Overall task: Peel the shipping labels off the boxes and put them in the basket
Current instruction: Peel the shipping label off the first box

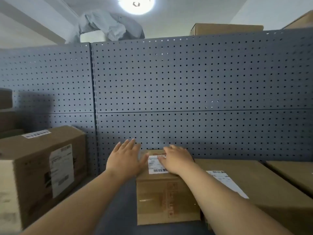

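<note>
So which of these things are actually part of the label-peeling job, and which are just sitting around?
Part of the job:
- small box with its shipping label
- wide box with a label
- left box with a label
- left hand, right hand, both open

Just lying about:
- pegboard wall
- grey wrapping on top
- ceiling lamp

No basket is in view.

The single head-worn wide-angle camera looks forward and only slightly down from close behind the person's outstretched forearms, squarely facing the near grey perforated metal back panel (186,82) of the shelving, tilted enough upward that the round glowing ceiling lamp (136,4) shows at top.
</note>
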{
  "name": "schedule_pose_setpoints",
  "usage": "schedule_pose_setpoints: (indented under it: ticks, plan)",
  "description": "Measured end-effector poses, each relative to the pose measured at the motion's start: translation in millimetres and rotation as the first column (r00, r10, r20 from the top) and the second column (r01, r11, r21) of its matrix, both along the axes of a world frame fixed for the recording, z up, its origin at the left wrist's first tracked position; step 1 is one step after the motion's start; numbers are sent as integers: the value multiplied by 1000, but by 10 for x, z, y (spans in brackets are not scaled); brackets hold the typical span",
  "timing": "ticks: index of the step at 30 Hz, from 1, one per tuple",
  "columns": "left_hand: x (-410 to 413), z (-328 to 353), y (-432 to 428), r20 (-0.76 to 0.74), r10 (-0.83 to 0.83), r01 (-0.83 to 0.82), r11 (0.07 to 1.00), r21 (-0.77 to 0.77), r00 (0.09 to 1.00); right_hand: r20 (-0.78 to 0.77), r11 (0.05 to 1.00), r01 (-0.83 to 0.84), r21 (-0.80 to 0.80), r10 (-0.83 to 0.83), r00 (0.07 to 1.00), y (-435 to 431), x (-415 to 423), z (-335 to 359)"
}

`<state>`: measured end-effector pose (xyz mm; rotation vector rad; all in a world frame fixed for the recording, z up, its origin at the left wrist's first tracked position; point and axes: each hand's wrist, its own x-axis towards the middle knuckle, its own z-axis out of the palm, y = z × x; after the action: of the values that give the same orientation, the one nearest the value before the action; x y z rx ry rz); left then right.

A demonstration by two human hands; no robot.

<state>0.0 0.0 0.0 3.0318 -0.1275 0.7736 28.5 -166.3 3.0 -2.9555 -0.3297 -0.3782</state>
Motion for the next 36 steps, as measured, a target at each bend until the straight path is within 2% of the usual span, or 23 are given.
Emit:
schedule_pose_setpoints:
  ticks: [9,21,25,29,36]
  plan:
    - [305,-35,132,-70,-178,183,980,76,981,-83,982,183,47,-178,980,171,79,0]
    - [363,-120,163,-180,-336,344,939,17,924,-133,949,315,27,-309,942,132,-173,-12]
    - [378,-135,156,-201,-350,357,934,0,915,-142,940,337,46,-328,934,80,-238,-22]
    - [308,-123,141,-216,-359,351,933,-80,908,-145,945,324,43,-314,938,28,-285,-22]
    - [187,-90,102,-317,-333,293,941,-167,888,-129,964,263,20,-259,957,-73,-236,-17]
